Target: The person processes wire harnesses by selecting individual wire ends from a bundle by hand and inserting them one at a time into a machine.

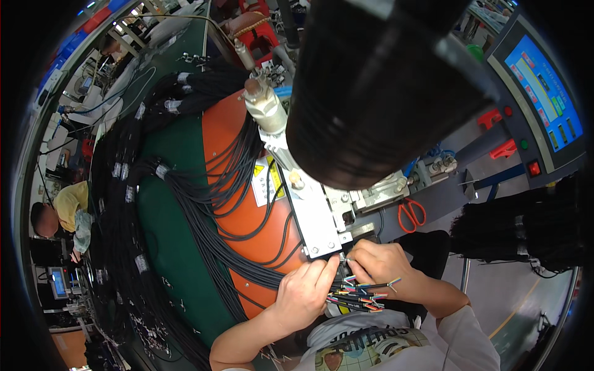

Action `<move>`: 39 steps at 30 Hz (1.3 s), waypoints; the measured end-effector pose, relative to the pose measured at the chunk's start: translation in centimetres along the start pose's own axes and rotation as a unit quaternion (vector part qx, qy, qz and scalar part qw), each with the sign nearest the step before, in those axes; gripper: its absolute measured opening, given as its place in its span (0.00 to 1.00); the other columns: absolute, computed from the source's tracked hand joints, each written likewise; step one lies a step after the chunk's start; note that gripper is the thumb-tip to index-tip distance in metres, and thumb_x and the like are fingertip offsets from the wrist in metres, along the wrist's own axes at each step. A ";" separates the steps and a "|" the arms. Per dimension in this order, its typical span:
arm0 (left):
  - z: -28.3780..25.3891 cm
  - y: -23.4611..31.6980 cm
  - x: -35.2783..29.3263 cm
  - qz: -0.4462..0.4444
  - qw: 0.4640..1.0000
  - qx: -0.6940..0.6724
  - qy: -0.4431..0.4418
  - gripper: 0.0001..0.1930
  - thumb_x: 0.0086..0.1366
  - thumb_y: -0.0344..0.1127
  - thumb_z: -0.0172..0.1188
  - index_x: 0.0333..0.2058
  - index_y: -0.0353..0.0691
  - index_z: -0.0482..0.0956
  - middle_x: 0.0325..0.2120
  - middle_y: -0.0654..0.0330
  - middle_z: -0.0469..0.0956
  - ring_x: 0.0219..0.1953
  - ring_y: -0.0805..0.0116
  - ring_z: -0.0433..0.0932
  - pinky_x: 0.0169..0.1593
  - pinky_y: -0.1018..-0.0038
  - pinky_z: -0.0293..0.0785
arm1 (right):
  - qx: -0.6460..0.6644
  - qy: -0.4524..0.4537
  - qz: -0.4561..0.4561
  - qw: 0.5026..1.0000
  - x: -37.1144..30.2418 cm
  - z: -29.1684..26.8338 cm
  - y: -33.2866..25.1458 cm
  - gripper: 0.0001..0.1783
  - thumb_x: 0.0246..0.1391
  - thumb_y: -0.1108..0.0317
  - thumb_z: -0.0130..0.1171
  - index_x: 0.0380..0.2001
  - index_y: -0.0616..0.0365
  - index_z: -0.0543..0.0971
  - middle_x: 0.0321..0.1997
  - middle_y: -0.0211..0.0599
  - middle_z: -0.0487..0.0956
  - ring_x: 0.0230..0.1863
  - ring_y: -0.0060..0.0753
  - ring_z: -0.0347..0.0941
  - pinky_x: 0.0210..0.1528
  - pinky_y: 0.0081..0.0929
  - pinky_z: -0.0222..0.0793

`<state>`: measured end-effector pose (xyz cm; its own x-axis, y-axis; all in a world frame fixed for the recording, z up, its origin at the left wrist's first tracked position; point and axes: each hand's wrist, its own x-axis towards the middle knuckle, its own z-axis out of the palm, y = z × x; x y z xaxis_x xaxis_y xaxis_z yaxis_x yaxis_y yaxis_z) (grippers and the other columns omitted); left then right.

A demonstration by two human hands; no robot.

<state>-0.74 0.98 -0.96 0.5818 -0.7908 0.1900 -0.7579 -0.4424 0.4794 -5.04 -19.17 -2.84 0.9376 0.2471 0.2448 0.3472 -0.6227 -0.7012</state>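
Both hands meet at the near end of a machine's pale metal plate (315, 213). My left hand (302, 294) is closed, its index finger reaching up to the plate's edge. Across a small gap, my right hand (380, 263) pinches with thumb and fingers. What either hand grips is too small and partly covered to make out. Below and between them, a bundle of black cables (356, 301) ends in stripped, many-coloured wires. The same black cables (241, 263) run back leftward behind my left hand.
An orange board (232, 179) lies on a green table (170, 216), with thick black cable bundles (124, 204) along the left. A black cylinder (371, 93) blocks the upper middle. Orange-handled scissors (411, 215) lie right of the machine. A screen (544, 93) and hanging cables (520, 229) stand right.
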 end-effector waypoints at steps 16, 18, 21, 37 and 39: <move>-0.1 -0.5 0.1 0.025 0.999 0.008 0.032 0.26 0.42 0.27 0.63 0.45 0.33 0.77 0.29 0.56 0.74 0.26 0.61 0.75 0.29 0.69 0.71 | -0.009 -0.016 0.031 0.999 -0.2 0.2 0.1 0.13 0.37 0.68 0.60 0.30 0.58 0.72 0.30 0.37 0.69 0.26 0.42 0.73 0.27 0.36 0.68; -0.1 -0.4 0.3 0.018 1.000 0.003 0.025 0.28 0.41 0.28 0.64 0.47 0.34 0.76 0.29 0.56 0.73 0.27 0.61 0.74 0.29 0.69 0.71 | -0.013 -0.010 0.032 0.999 -0.1 0.7 0.4 0.12 0.40 0.68 0.60 0.30 0.59 0.72 0.31 0.38 0.70 0.26 0.43 0.73 0.27 0.35 0.68; -0.5 -0.2 0.4 0.026 0.999 0.016 -0.014 0.30 0.43 0.28 0.60 0.50 0.33 0.74 0.29 0.58 0.69 0.28 0.63 0.71 0.30 0.71 0.71 | -0.009 0.006 0.027 1.000 -0.1 0.9 0.5 0.09 0.45 0.69 0.59 0.31 0.59 0.73 0.30 0.38 0.70 0.25 0.42 0.73 0.26 0.35 0.68; -1.1 0.7 1.1 0.052 0.986 0.117 -0.110 0.38 0.35 0.33 0.65 0.52 0.29 0.71 0.30 0.59 0.67 0.30 0.65 0.70 0.30 0.73 0.71 | -0.142 0.008 -0.024 0.990 0.4 0.7 0.0 0.07 0.46 0.72 0.61 0.30 0.62 0.76 0.28 0.37 0.73 0.21 0.35 0.73 0.20 0.30 0.67; -1.4 0.7 1.7 0.052 0.985 0.113 -0.123 0.37 0.37 0.33 0.65 0.52 0.28 0.72 0.31 0.59 0.67 0.30 0.65 0.70 0.30 0.73 0.72 | -0.169 -0.024 -0.015 0.985 0.7 0.5 0.2 0.07 0.46 0.72 0.61 0.30 0.62 0.76 0.28 0.37 0.73 0.20 0.36 0.73 0.20 0.30 0.67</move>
<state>0.16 -0.07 0.89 0.4290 -0.9033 0.0018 -0.8726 -0.4139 0.2593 -4.38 -18.79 -3.12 0.9274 0.2990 0.2249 0.3698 -0.8238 -0.4297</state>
